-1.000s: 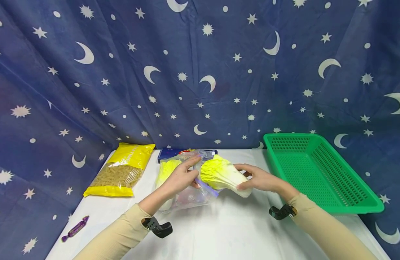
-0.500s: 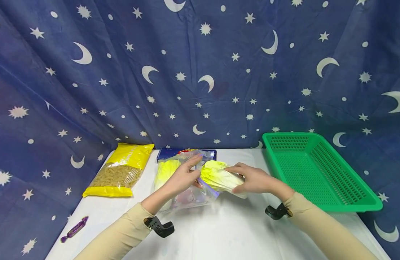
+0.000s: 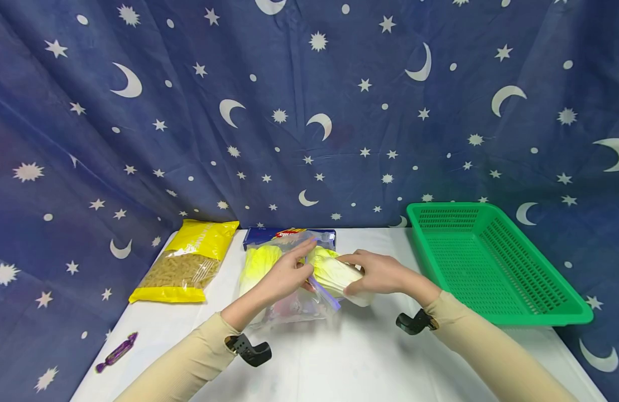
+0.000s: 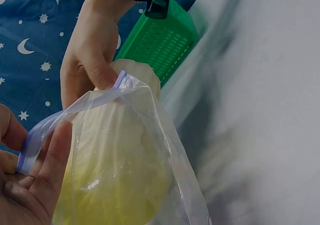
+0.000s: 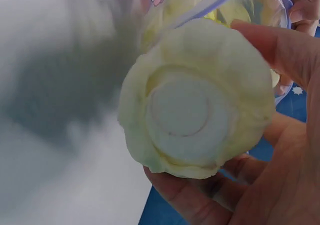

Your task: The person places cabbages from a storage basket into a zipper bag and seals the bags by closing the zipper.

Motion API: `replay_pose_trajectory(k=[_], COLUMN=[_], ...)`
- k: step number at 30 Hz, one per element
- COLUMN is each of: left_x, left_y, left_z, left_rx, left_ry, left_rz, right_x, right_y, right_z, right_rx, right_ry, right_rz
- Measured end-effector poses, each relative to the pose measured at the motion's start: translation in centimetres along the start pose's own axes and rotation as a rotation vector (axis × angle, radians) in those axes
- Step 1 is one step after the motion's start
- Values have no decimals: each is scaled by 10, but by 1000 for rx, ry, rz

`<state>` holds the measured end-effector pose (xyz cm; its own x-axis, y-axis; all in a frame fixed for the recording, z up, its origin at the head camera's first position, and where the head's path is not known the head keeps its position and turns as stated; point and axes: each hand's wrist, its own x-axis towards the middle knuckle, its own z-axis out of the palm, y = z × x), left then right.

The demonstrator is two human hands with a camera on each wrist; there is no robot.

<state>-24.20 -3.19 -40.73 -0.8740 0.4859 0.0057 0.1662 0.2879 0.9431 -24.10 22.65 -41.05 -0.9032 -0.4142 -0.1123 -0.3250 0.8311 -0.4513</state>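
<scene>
Near the table's (image 3: 349,357) middle, toward its back edge, left hand (image 3: 284,274) pinches the zip rim of a clear bag (image 3: 294,304), fingers curled on it, holding the mouth open. Right hand (image 3: 377,273) wraps round the stem end of a napa cabbage (image 3: 334,273), pushing it leaf-first into the bag. Judging by wrist views, approx. half is inside; stem end is outside the rim. A 2nd cabbage (image 3: 256,265) already sits in the bag. Left to do, prob.: push the rest in & seal the zip. Green basket (image 3: 495,268) at right edge holds nothing visible; pasta pack (image 3: 188,262) at back-left corner.
</scene>
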Motion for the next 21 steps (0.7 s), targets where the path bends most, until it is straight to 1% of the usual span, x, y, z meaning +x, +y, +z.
replay_pose_trajectory(k=[5,8,12,18,21], left_x=[0,0,0,2,2], left_y=[0,0,0,0,-1], left_z=[0,1,2,2,3], left_rx=[-8,0,12,-6,4], left_ry=[3,6,3,17,7], left_rz=[4,1,-9,-2,2], right_x=[5,5,3,1,1], right_y=[0,0,0,2,2], right_z=[3,4,3,1,0], right_rx=[207,293,321,371,391], right_ry=[-41,-64,-86,-157,-188], right_rz=[39,51,71,145,180])
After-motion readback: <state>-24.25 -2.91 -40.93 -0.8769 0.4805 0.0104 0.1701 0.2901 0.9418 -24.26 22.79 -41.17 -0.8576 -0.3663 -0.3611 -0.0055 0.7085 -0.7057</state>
